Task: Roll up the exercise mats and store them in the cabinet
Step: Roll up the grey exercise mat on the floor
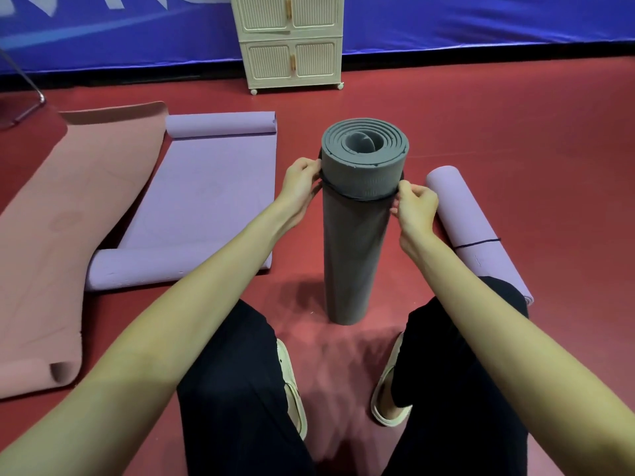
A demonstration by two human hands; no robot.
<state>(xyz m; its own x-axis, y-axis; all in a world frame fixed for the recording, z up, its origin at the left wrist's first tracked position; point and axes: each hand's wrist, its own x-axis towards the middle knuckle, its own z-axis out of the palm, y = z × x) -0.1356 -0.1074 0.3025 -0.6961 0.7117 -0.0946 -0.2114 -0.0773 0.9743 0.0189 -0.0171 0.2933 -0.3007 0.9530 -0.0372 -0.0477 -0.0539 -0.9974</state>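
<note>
A rolled grey mat [357, 242] stands upright on the red floor between my knees. A thin dark band [360, 198] circles it near the top. My left hand [302, 187] pinches the band on the roll's left side, and my right hand [415, 204] pinches it on the right side. A rolled purple mat [470, 221] tied with a dark band lies on the floor just right of my right hand. To the left lies a purple mat [213, 197], flat with both ends curled. Beside it is a pink mat [51, 242] spread out. The cream cabinet [292, 42] stands at the back, doors closed.
A blue banner wall [481, 25] runs behind the cabinet. A metal chair leg [31, 94] shows at far left. My legs and pale slippers [292, 386] are on the floor in front of me. Bare red floor [515, 125] stretches to the right of the cabinet.
</note>
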